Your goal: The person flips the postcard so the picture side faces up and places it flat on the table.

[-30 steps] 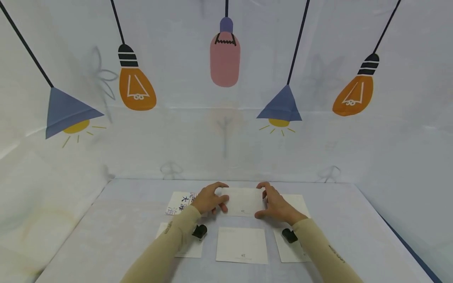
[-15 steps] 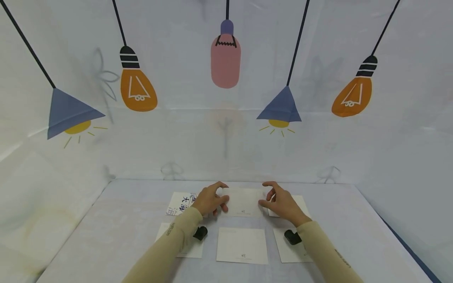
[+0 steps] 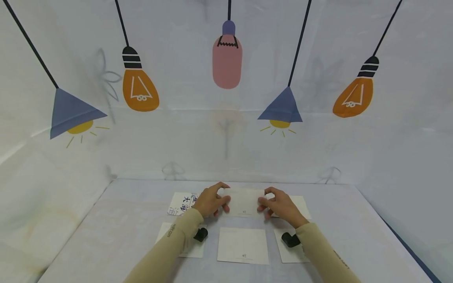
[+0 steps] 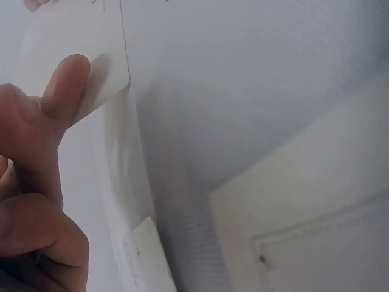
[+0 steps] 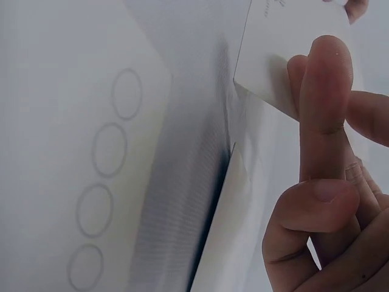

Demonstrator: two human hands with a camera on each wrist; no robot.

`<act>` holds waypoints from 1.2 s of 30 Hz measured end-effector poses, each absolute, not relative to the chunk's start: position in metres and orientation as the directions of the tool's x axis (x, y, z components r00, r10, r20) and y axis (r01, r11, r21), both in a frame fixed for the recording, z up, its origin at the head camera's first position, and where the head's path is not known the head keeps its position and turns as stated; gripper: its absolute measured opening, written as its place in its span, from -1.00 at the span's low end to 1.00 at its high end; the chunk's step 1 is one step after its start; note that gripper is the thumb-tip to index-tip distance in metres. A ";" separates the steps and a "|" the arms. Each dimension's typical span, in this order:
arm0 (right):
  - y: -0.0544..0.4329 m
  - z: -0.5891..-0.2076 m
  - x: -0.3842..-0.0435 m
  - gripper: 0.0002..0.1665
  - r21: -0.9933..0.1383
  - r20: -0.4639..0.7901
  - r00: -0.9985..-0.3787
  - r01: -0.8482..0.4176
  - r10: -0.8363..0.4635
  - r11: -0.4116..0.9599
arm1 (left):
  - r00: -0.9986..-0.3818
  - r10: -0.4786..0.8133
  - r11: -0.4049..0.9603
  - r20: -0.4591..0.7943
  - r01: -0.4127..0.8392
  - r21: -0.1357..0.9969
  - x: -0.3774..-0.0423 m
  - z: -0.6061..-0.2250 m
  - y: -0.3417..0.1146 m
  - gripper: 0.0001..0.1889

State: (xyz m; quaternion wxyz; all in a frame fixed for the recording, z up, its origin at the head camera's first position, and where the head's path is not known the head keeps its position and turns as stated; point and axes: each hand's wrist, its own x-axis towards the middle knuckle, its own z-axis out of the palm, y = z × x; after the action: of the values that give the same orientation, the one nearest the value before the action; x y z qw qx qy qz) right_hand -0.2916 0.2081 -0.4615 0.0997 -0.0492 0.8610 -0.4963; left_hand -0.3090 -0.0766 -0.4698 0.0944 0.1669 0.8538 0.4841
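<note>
Between both hands, at the back middle of the table, is a white postcard with tiny print near its lower edge. My left hand pinches its left edge; in the left wrist view a fingertip lies on the card's face near a corner. On the opposite edge my right hand pinches the same card, thumb in front and fingers curled, as the right wrist view shows at the card's corner. Left of it lies a card with dark blue characters, partly covered by the left hand.
A blank-looking card lies behind the right hand. In the front row are a left card, a middle card and a right card. A white wall sheet with printed lamps rises behind the table.
My right hand drew off the card's right edge to the right, then came back to the left and took hold there again. The left hand has stayed at the left edge.
</note>
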 end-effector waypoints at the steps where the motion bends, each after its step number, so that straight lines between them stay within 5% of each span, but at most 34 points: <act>1: 0.208 -0.461 -0.291 -0.53 -0.867 -0.124 -0.976 0.018 -0.181 0.497 | -0.926 0.376 0.473 -0.001 0.192 0.860 -0.309 -0.470 -0.077 -0.53; 28: 0.205 -0.453 -0.283 -0.39 -0.888 -0.064 -0.976 -0.039 -0.207 0.458 | -0.947 0.322 0.485 0.012 0.176 0.857 -0.301 -0.468 -0.082 -0.57; 36: 0.205 -0.454 -0.284 -0.51 -0.872 -0.041 -0.977 -0.067 -0.208 0.485 | -0.939 0.339 0.486 0.057 0.227 0.844 -0.300 -0.469 -0.084 -0.63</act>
State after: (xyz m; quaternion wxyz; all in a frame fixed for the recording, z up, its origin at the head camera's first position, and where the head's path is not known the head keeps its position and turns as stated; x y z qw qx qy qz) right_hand -0.2835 0.2053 -0.4543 0.0705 -0.0802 0.8587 -0.5012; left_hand -0.2996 -0.0841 -0.4688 0.0584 0.1643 0.8600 0.4795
